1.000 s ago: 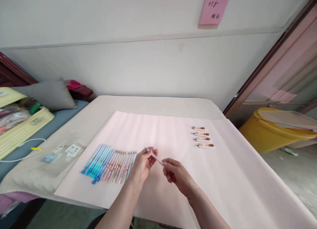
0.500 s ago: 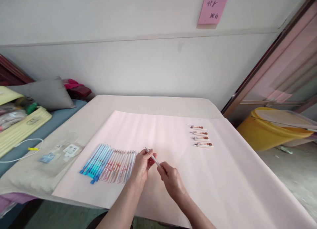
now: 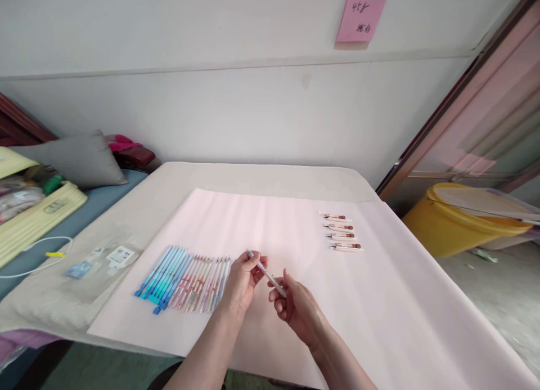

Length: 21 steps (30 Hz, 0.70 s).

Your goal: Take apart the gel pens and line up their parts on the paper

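A slim white pen is held slantwise above the pink sheet. Thumb and fingers of my left hand close around its upper end, near the tip. My right hand has its curled fingers at the lower end, with the thumb raised beside the barrel. Left of my hands lies a row of pens: blue ones with blue ends, then pale patterned ones. Several white pens with brown figures lie in a column at the right, away from both hands.
The pink sheet covers much of the padded table. Clear plastic packaging lies at its left, near a white cable. A grey pillow is at far left, a yellow bin at right. A pink note hangs on the wall.
My right hand has turned and opened its pinch slightly, the thumb lifting and the pen's lower end coming into view among the fingers. My left hand keeps its hold.
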{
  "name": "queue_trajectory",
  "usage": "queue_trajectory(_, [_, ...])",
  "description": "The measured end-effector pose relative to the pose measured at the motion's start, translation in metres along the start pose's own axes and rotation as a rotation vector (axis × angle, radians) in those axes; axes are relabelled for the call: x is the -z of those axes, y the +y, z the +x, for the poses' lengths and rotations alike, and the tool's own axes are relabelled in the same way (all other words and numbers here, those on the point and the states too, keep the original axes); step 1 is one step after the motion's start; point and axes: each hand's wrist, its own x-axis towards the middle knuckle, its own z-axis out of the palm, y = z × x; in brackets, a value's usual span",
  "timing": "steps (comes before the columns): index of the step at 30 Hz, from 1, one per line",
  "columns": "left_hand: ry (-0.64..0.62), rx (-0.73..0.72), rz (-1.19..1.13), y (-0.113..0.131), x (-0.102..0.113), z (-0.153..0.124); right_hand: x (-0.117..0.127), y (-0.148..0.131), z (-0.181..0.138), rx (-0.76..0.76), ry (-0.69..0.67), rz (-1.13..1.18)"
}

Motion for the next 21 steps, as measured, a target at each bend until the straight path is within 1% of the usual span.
queue_trajectory(1, [-0.014, 0.004, 0.003, 0.0002, -0.0003, -0.0006, -0.0001, 0.0003, 0.0001, -0.041, -0.027, 0.022])
queue_trajectory(2, [-0.025, 0.008, 0.007, 0.0003, -0.0007, -0.0012, -0.0003, 0.0007, 0.0003, -0.048, -0.042, 0.021])
queue_trajectory(3, [-0.03, 0.011, 0.011, 0.0003, -0.0011, -0.0015, -0.0005, 0.001, 0.0004, -0.021, -0.041, -0.001])
queue_trajectory(6, [-0.019, 0.009, 0.013, 0.0003, -0.0021, -0.0018, -0.0013, 0.0016, -0.0003, 0.161, 0.052, -0.134])
queue_trajectory(8, [-0.015, 0.007, 0.009, 0.0006, -0.0024, -0.0019, -0.0017, 0.0013, -0.0015, 0.231, 0.102, -0.194])
queue_trajectory(9, [-0.019, 0.009, 0.011, 0.0009, -0.0025, -0.0021, -0.0018, 0.0011, -0.002, 0.22, 0.089, -0.197])
queue_trajectory(12, [-0.038, 0.012, 0.029, 0.0016, -0.0028, -0.0033, -0.0028, 0.0008, -0.0024, 0.103, -0.013, -0.173])
queue_trajectory(13, [-0.04, 0.012, 0.034, 0.0017, -0.0029, -0.0037, -0.0035, 0.0009, -0.0019, 0.086, -0.021, -0.195])
queue_trajectory(15, [-0.036, 0.013, 0.035, 0.0014, -0.0031, -0.0039, -0.0051, 0.0013, -0.0008, 0.136, 0.036, -0.298])
queue_trajectory(18, [-0.025, 0.013, 0.028, 0.0009, -0.0032, -0.0032, -0.0068, 0.0021, 0.0, 0.28, 0.166, -0.445])
queue_trajectory(19, [-0.022, 0.013, 0.027, 0.0008, -0.0033, -0.003, -0.0068, 0.0024, -0.0002, 0.292, 0.177, -0.444])
queue_trajectory(21, [-0.025, 0.01, 0.028, 0.0009, -0.0032, -0.0027, -0.0059, 0.0026, -0.0012, 0.229, 0.12, -0.359])
